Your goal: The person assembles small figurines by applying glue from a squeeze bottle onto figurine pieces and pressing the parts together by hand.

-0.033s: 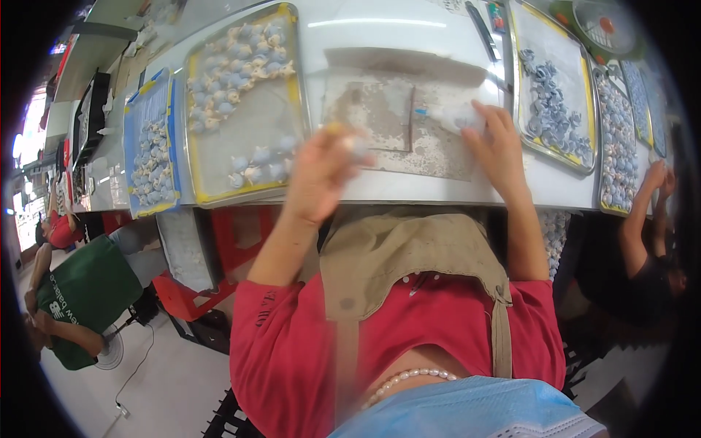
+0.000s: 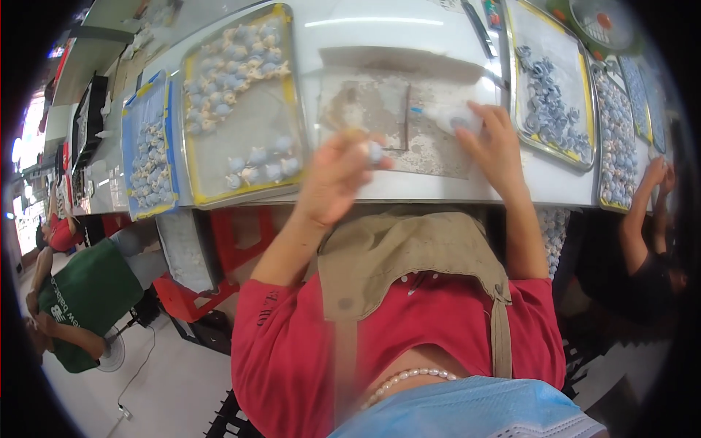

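Observation:
Between its fingertips my left hand (image 2: 337,175) pinches a small round blue-and-cream figure (image 2: 374,152), above the near part of the worn grey work mat (image 2: 438,165). My right hand (image 2: 496,146) is closed around a whitish squeeze bottle (image 2: 444,119), whose blue tip points left toward the middle of the mat. The bottle is blurred and partly hidden by my fingers. A gap separates its tip from the figure. Nearest to my left hand is a yellow-edged tray (image 2: 241,196) with rows of similar blue-and-cream figures.
On the right lies a tray (image 2: 591,157) of loose blue-grey pieces, with a full tray of figures (image 2: 617,139) beyond it. A blue-edged tray (image 2: 174,157) stands far left. A co-worker's hands (image 2: 661,175) are at the right table edge; another person in green (image 2: 87,288) sits left.
My left hand has moved a little to the right with the figure, closer to the bottle. My right hand and the bottle have hardly moved.

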Demonstrator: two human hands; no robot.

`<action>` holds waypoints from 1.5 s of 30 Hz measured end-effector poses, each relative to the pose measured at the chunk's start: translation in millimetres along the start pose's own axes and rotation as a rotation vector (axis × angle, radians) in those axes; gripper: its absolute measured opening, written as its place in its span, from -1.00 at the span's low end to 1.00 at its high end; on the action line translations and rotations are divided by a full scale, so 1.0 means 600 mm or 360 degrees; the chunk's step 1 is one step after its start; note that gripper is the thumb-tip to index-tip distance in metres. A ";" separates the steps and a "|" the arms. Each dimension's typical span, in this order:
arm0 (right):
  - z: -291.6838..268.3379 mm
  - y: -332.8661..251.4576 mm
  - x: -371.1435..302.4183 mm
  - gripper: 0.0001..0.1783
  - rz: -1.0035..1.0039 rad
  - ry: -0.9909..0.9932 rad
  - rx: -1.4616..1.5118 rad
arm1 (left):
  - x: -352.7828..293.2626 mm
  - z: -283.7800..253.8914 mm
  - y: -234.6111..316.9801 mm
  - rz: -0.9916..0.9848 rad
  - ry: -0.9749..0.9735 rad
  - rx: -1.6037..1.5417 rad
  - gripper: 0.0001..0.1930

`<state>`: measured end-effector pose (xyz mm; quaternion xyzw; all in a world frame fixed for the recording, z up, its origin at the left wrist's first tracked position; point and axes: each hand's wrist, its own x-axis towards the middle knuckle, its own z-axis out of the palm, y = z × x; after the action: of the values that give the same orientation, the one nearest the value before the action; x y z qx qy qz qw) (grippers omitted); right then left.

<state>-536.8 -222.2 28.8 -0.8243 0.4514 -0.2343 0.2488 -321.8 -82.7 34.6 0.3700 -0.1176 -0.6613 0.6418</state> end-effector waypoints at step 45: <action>-0.086 -0.054 -0.076 -0.69 -0.0299 0.0260 0.0234 | 0.005 0.063 -0.081 0.0053 0.0012 0.0529 -0.64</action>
<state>-569.7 -178.0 81.1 -0.8206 0.3728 -0.3553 0.2479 -382.8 -90.5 29.0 0.4714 -0.2291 -0.6207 0.5831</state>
